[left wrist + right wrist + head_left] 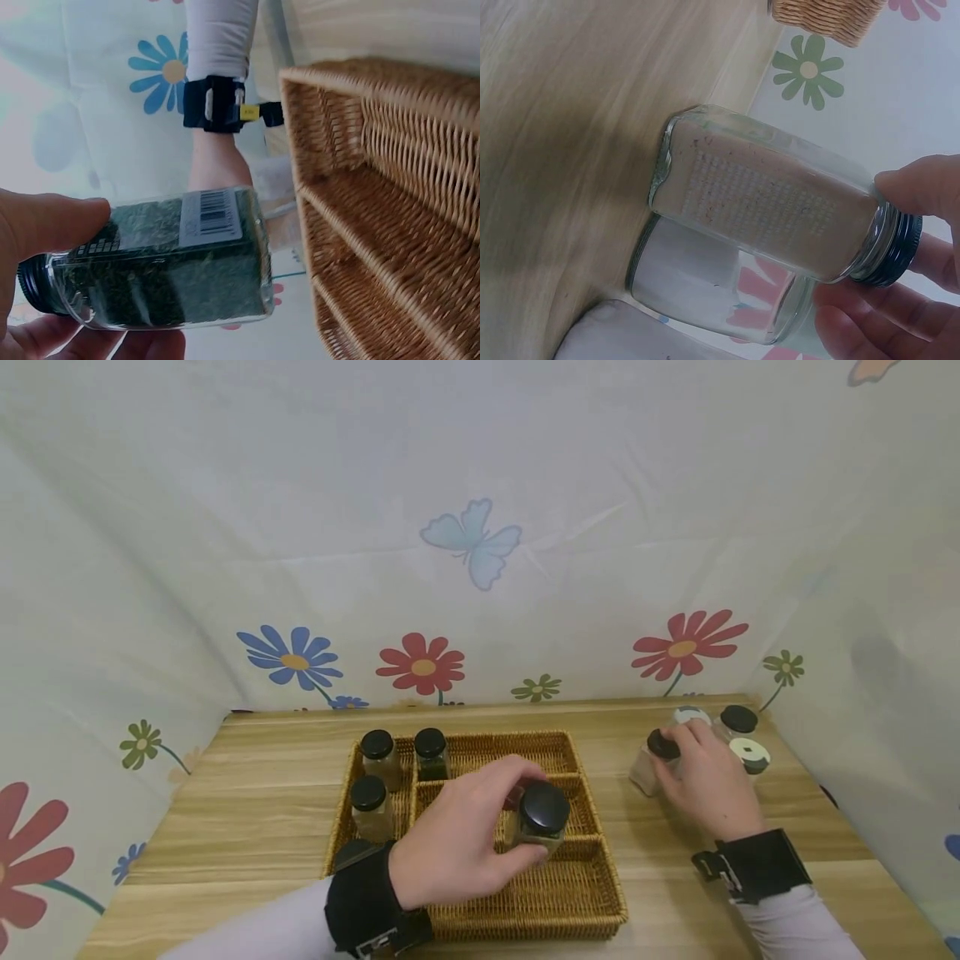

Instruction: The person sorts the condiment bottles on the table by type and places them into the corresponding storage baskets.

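The herb jar, glass with a black lid and a barcode label, was held above the right half of the wicker basket, between its near and far edges; the left hand gripped it near the lid, thumb on one side, fingers on the other. The right hand pinched the powder jar around its black lid, by the table's far right corner; whether its base touched the table could not be told. Just beyond that hand, nearer the corner, were a black-lidded jar and two pale-topped jars. In the basket's left compartment, two brownish jars stood towards the far left corner, and a dark green jar stood at the left end of the compartment along the far edge. Flowered cloth hung behind the table's far edge.
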A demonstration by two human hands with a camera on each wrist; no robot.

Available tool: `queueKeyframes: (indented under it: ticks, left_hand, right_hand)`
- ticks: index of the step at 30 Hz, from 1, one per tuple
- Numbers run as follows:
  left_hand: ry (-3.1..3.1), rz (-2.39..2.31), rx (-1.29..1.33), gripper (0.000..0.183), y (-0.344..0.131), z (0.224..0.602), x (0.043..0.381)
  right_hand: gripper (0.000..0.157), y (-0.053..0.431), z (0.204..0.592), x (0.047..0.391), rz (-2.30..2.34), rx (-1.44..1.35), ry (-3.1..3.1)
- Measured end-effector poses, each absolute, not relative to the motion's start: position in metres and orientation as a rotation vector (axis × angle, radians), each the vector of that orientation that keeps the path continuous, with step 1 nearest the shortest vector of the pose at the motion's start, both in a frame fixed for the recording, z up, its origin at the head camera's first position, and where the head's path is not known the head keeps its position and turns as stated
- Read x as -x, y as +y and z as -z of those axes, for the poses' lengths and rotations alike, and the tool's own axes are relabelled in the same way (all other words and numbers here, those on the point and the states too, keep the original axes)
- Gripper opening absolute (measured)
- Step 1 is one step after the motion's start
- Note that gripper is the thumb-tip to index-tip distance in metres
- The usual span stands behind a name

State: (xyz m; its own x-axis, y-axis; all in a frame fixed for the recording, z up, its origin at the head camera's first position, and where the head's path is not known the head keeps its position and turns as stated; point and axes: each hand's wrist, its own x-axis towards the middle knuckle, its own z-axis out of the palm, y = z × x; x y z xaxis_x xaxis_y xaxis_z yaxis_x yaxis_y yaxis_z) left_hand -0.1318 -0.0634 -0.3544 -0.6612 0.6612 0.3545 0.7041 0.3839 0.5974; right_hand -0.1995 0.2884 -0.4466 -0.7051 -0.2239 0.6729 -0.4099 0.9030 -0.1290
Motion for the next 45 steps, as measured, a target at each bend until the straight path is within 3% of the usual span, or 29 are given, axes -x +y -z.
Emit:
queueKeyframes:
  ticks: [12, 28, 45]
  left_hand:
    - [-2.592, 0.822, 1.313, 0.058, -0.042, 0.340, 0.178]
    - [-2.866, 0.739, 1.076, 0.052, -0.006, 0.359, 0.259]
    - [-2.981, 0.561, 1.036, 0.049, 0.014, 0.382, 0.277]
  right_hand:
    - [0.038, 0.287, 0.447, 0.200, -0.365, -0.439, -2.370]
    - [0.037, 0.289, 0.447, 0.200, -0.375, -0.404, -2.400]
    - [0.037, 0.288, 0.448, 0.200, -0.378, -0.408, -2.392]
